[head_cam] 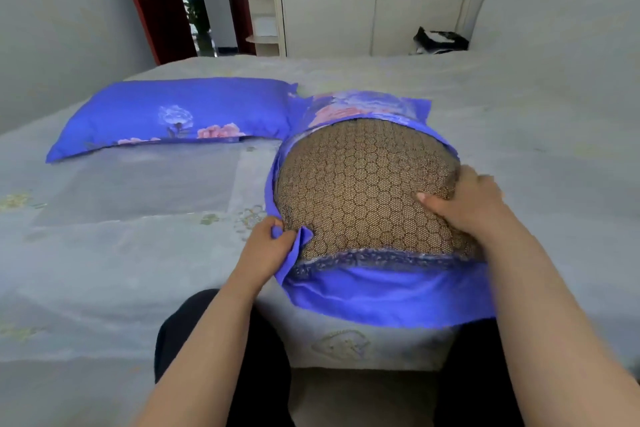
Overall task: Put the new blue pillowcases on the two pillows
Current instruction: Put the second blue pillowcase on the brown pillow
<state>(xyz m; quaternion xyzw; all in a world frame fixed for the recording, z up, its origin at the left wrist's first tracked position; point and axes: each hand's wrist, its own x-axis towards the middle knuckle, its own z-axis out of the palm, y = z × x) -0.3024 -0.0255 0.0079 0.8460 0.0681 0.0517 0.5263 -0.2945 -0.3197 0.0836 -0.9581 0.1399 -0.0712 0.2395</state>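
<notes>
On the bed, left hand pinches pillowcase; right hand's grip clasps pillow.

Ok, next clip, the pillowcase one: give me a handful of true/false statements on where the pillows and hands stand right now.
1. The far pillow is already fully inside a blue floral case. True.
2. The near pillow is fully covered too. False: its brown honeycomb-patterned surface shows through the open mouth of the blue pillowcase.
3. The left hand pinches the pillowcase's edge. True.
4. The right hand lies flat on the bedsheet. False: it grips the near pillow's right end.
5. Both pillows lie on the bed. True.
</notes>
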